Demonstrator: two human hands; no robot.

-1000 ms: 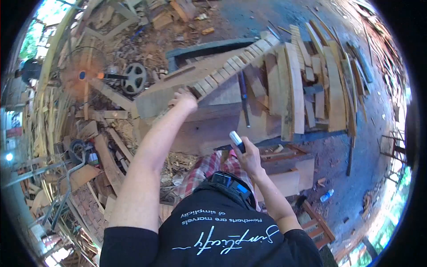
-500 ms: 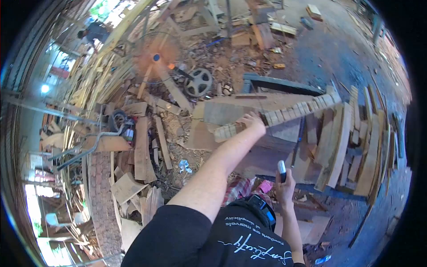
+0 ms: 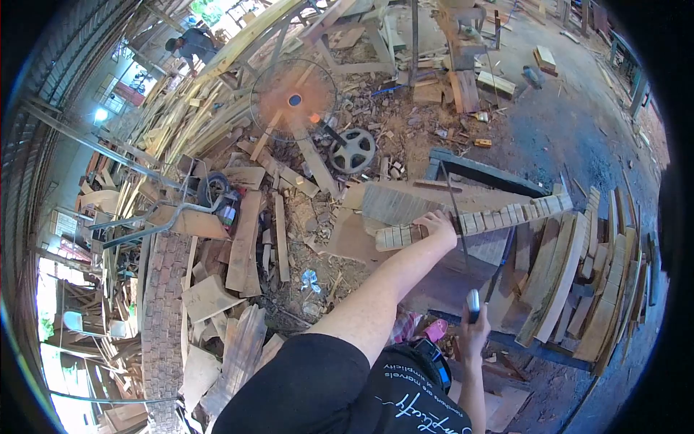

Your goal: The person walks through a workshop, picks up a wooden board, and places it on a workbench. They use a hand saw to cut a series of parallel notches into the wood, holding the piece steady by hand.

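My left hand (image 3: 436, 223) rests on a long row of small wooden blocks (image 3: 499, 218) lying edge to edge across a wooden workbench (image 3: 405, 199). It presses on the row near its left end. My right hand (image 3: 473, 333) is closer to my body and grips a small dark and white handheld device (image 3: 473, 302) held upright. A thin dark rod (image 3: 454, 217) crosses the row just right of my left hand.
Curved planks (image 3: 571, 275) are stacked at the right of the bench. An orange fan (image 3: 293, 99) and a spoked wheel (image 3: 353, 150) stand beyond it among scrap wood. A wheeled cart (image 3: 181, 210) is at the left. A person (image 3: 189, 45) bends far back.
The view has swung left and up, showing more of the scrap pile and fan. My left hand stays on the row of blocks; my right hand still holds the device.
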